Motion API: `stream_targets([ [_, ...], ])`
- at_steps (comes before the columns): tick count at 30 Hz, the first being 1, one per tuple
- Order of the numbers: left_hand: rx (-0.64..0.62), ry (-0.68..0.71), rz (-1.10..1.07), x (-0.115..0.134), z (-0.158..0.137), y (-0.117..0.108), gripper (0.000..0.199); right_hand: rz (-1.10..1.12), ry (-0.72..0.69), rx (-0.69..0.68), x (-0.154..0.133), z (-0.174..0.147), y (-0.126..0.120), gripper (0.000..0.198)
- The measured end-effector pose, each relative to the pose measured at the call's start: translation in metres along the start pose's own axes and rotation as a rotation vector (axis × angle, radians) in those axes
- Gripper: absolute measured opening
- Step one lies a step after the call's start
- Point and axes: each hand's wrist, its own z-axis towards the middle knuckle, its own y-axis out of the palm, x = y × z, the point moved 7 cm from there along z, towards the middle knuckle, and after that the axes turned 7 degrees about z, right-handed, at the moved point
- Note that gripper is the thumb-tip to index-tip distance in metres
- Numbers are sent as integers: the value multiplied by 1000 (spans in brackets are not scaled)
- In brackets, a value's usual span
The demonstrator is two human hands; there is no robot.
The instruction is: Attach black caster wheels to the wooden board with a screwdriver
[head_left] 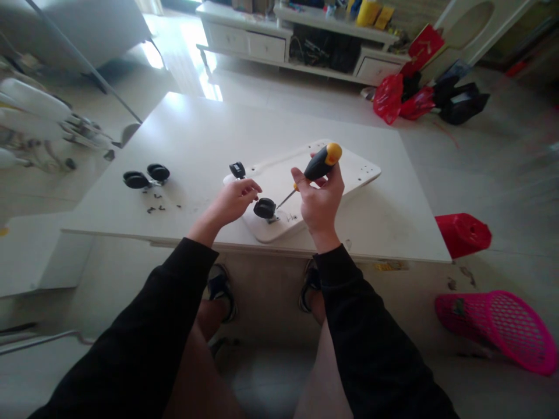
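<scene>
A screwdriver (322,163) with a black and yellow handle is gripped in my right hand (322,201). Its shaft slants down to the left, and the tip is at the mounting plate of a black caster wheel (264,208). That caster stands on the near left corner of a white panel (297,174), which has small holes at its corners. My left hand (236,201) hovers beside the caster, fingers loosely bent and apart, with nothing visible in them. Just beyond it, a second caster (237,170) sits at the panel's far left corner.
On the left of the white table (201,128) lie two loose casters (146,176) and several small dark screws (157,208). Right of the table are a red bin (465,234) and a pink basket (493,326). A white cabinet (266,46) stands beyond.
</scene>
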Motion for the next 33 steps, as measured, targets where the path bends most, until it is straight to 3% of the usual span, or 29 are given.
stream_targets([
  [6,100,-14,-7,12,-1,-9,16,39,-11,72,-5,8,-14,58],
  [12,117,91,-72,30,-4,-2,18,163,-21,189,-3,18,-28,62],
  [16,118,134,-87,33,-4,7,21,266,39,210,1,19,-25,63],
  [19,134,138,-84,34,-4,9,12,294,70,215,0,17,-21,62],
  [24,158,110,-26,28,-4,-5,8,312,99,234,-4,15,-20,59],
  [28,257,2,58,-15,-12,-50,12,310,124,243,-4,15,-21,57],
  [33,385,-394,136,-126,-50,-116,22,319,155,241,-4,14,-18,56],
])
